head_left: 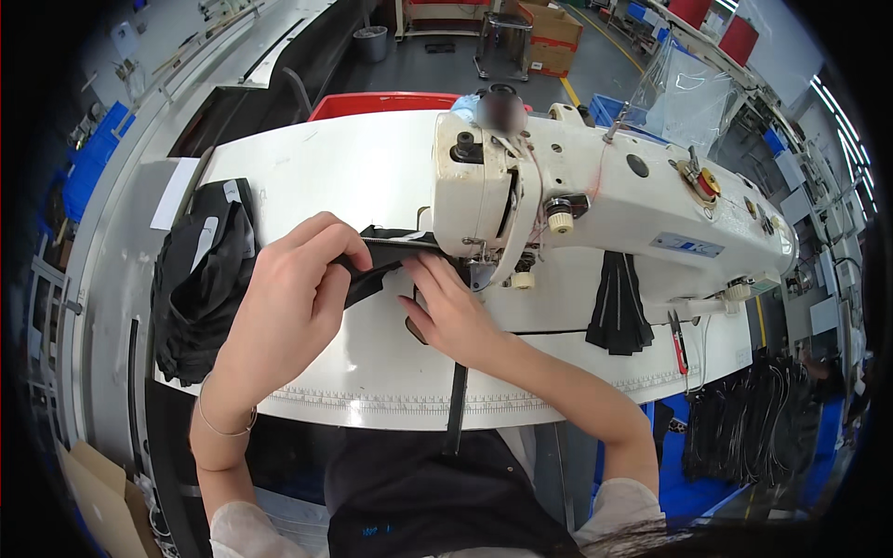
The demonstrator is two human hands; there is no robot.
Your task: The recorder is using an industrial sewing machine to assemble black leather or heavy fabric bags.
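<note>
My left hand (293, 293) pinches a piece of black fabric (367, 281) between thumb and fingers, left of the sewing machine (558, 186). A thin pale line, perhaps zipper teeth, runs along the fabric's upper edge. My right hand (456, 312) has its fingertips pressed on the same fabric, just left of the needle area. Part of the fabric is hidden under the machine head and behind my fingers. A narrow black strip (457, 409) hangs over the table's front edge below my right wrist.
Black garment pieces (200, 288) are piled at the left of the white table (307, 167). Black zipper strips (619, 307) and red-handled snips (678, 342) lie at the right. Behind stands a red bin (381, 104). More black strips (753, 423) hang at the lower right.
</note>
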